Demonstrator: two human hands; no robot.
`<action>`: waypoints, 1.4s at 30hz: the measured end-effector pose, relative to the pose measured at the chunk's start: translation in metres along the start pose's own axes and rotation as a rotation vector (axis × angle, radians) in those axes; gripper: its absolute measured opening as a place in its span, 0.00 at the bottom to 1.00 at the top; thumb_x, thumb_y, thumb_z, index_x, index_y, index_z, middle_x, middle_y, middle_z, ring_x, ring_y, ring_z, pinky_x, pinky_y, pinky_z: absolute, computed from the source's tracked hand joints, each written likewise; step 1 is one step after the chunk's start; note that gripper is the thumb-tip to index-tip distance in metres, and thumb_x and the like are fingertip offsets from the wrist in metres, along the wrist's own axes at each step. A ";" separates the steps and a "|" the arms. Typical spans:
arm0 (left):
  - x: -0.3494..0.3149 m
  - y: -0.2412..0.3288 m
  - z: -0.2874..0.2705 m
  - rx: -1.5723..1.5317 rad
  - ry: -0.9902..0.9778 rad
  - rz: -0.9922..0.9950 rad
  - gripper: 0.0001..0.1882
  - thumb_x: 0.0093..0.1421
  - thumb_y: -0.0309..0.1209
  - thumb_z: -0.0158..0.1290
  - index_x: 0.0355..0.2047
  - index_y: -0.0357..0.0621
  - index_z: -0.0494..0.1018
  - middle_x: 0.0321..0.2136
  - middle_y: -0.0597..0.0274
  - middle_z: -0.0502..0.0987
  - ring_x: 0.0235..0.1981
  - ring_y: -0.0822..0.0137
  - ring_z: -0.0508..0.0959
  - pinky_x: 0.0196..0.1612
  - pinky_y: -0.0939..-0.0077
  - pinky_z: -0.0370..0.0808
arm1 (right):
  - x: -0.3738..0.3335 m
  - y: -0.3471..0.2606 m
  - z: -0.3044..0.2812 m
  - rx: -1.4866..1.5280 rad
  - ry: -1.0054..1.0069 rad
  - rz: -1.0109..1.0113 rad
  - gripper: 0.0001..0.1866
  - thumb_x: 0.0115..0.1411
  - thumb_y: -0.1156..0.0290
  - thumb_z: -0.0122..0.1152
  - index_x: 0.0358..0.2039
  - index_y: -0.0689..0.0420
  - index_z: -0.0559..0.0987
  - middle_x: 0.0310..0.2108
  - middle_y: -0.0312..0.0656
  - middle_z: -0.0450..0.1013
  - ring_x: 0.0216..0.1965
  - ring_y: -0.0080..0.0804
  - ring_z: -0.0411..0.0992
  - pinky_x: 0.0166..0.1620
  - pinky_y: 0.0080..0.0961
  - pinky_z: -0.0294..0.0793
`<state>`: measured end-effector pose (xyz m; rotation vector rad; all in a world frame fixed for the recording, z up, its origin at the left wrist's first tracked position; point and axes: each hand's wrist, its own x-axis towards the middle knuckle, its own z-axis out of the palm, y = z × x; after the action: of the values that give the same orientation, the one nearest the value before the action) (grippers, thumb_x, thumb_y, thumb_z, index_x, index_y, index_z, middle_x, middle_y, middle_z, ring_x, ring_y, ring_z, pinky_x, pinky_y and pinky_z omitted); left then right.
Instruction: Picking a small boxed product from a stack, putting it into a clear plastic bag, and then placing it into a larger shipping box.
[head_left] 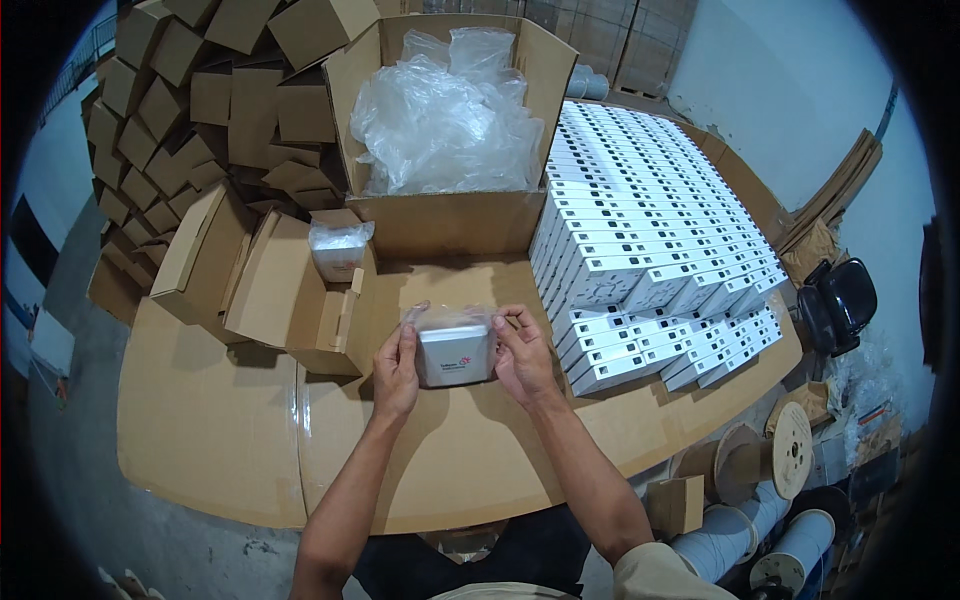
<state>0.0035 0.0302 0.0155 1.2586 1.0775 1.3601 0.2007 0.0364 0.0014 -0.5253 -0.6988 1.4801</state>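
Head camera: the left hand (397, 372) and the right hand (524, 362) face each other over the cardboard-covered table (210, 420), with a white square unit (453, 358) between them. Thumbs and fingers are closed in narrow pinches on the upper corners of a clear bag (440, 317), one corner to each hand. The unit appears to sit inside this film, its printed face toward the person; whether its lower edge touches the table I cannot tell.

The step in hand looks like bagging, with the mouth of the film still to be folded down. The next move seems to call for keeping both corners taut and laying the loose film flat against the unit.

Just left of the hands stands an open carton (262, 280) holding a wrapped unit (340, 262), which suggests where finished pieces belong. Beyond the hands, a large box (440, 225) is heaped with clear plastic bags (440, 125), and stacked white units (640, 215) fill the right side
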 end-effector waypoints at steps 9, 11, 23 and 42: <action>-0.001 0.006 -0.002 -0.136 -0.055 -0.011 0.24 0.75 0.42 0.45 0.62 0.38 0.70 0.54 0.58 0.77 0.57 0.69 0.72 0.64 0.72 0.65 | -0.005 -0.012 0.012 -0.038 -0.053 0.001 0.11 0.67 0.75 0.61 0.50 0.56 0.74 0.54 0.53 0.76 0.57 0.35 0.72 0.60 0.31 0.69; -0.003 0.003 -0.003 -0.217 -0.073 -0.057 0.23 0.73 0.40 0.49 0.62 0.38 0.70 0.52 0.57 0.78 0.57 0.69 0.72 0.63 0.72 0.66 | -0.009 -0.019 0.024 -0.130 -0.054 0.013 0.15 0.66 0.75 0.63 0.52 0.57 0.73 0.53 0.50 0.76 0.55 0.32 0.72 0.59 0.29 0.71; -0.002 0.010 -0.010 -0.085 -0.163 0.062 0.08 0.63 0.25 0.61 0.43 0.37 0.81 0.40 0.64 0.81 0.38 0.77 0.77 0.41 0.80 0.74 | -0.010 -0.019 0.016 -0.512 -0.178 0.048 0.11 0.63 0.79 0.65 0.46 0.63 0.81 0.47 0.39 0.78 0.43 0.24 0.76 0.50 0.23 0.77; -0.004 0.006 0.000 -0.117 0.064 0.100 0.12 0.61 0.29 0.65 0.29 0.43 0.70 0.33 0.68 0.76 0.29 0.82 0.70 0.31 0.84 0.68 | -0.010 -0.018 0.020 -0.597 -0.100 -0.107 0.08 0.62 0.82 0.62 0.31 0.59 0.72 0.44 0.48 0.78 0.46 0.25 0.73 0.50 0.24 0.72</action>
<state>0.0035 0.0258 0.0208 1.2032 0.9743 1.5260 0.1998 0.0241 0.0273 -0.8527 -1.2410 1.1911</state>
